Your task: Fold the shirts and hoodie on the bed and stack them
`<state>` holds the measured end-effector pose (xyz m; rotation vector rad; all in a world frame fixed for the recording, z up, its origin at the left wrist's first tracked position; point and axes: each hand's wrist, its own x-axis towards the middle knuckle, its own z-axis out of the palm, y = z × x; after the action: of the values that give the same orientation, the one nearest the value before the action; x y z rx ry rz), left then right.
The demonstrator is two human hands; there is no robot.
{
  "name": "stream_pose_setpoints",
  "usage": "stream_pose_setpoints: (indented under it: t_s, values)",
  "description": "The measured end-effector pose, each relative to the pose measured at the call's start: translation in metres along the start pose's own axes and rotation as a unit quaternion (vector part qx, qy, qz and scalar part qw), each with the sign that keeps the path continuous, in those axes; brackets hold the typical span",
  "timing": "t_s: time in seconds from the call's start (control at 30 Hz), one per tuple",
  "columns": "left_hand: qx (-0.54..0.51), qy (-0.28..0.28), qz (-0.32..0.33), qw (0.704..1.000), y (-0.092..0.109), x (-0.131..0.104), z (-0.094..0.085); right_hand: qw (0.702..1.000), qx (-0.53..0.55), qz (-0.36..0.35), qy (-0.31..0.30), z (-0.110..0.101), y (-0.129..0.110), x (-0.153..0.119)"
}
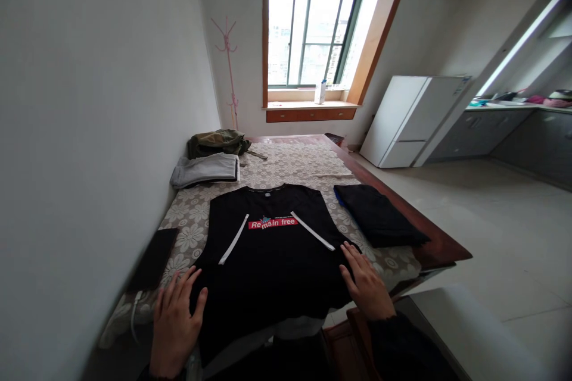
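A black T-shirt lies spread out on the table, its neckline at the far side and its lower edge hanging over the near edge. It bears a red "Remain free" print and two slanting white strips. My left hand is at the shirt's left side, fingers stretched out. At the right side, my right hand rests with its fingertips on the cloth, fingers extended. Neither hand grips anything. Whether the left fingertips touch the shirt or the tablecloth, I cannot tell.
A folded black garment lies to the right on the floral tablecloth. Grey folded clothing and an olive bag sit far left by the wall. A dark flat object with a white cable is near left. A chair stands near right.
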<state>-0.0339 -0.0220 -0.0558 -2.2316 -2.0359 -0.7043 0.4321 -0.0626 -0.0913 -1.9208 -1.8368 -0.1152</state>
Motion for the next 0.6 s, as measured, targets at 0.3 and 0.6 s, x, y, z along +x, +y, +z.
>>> stream_pose_setpoints:
  t_s: [0.3,0.6]
  values:
    - [-0.036,0.026,0.001,0.999,-0.007,0.014,-0.004,0.998,0.036,0.023,0.038,-0.018,0.019,0.013]
    - [-0.035,0.013,0.010,0.999,-0.017,0.007,0.005,0.996,0.043,0.029,0.070,-0.014,0.037,0.029]
